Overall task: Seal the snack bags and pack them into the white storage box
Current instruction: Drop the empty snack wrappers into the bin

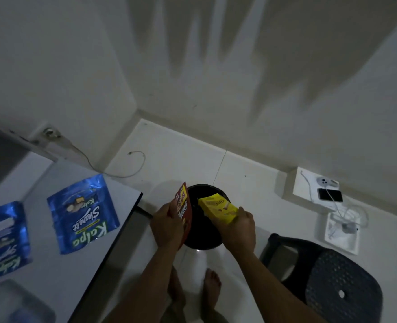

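- Left hand [167, 226]: arm extended, fingers clasping a dark red snack packet [184, 213] upright over a round black bin [204, 220].
- Right hand [239, 229]: gripping a tilted yellow snack box [218, 207] above the bin.
- Two shiny blue foil pouches [83, 213] lie flat on the white table [60, 276].

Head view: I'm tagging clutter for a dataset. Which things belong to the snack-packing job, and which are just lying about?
Job:
left hand holding red packet
right hand holding yellow packet
two blue snack bags on the table

Lying about:
black bin
dark chair
phone
cables
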Demonstrator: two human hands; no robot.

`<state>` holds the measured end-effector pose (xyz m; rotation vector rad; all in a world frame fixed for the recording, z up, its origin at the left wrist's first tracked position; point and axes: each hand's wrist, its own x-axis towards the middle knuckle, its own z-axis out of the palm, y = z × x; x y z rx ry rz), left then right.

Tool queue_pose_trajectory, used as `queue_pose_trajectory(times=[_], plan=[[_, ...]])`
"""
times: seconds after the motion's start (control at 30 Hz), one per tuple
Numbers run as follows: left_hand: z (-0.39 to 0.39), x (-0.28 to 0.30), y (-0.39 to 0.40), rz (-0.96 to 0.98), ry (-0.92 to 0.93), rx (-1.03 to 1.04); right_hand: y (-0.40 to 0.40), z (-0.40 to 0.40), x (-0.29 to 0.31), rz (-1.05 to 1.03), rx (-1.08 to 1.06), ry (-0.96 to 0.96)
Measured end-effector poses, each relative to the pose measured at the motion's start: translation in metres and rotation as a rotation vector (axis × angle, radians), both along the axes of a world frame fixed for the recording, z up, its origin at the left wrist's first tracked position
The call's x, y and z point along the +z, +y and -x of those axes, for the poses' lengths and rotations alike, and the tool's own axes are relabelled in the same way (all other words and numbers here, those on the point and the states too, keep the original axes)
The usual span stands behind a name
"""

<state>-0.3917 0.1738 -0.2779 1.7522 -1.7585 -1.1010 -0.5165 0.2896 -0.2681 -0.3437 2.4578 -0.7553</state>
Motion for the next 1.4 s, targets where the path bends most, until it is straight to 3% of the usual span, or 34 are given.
queue_pose_trajectory(times=[0.3,0.47,0.73,1.03,1.4], plan=[[0.026,-0.028,-0.007,-0.240,0.040,-0.092,-0.019,0.017,-0.036,-0.119,0.045,-0.008],[0.026,0.000,-0.001,-0.205,0.091,-0.117,-0.020,0.025,-0.019,-0.024,0.043,-0.067],[-0.001,0.074,0.004,-0.074,0.120,-0.018,-0.025,0.024,0.060,0.125,0.152,-0.091],[-0.120,0.132,0.009,0.023,0.096,0.265,-0.080,-0.055,0.115,0.267,0.474,-0.169],[-0.277,0.129,0.032,0.032,0.068,0.532,-0.100,-0.185,0.125,0.311,0.691,-0.112]])
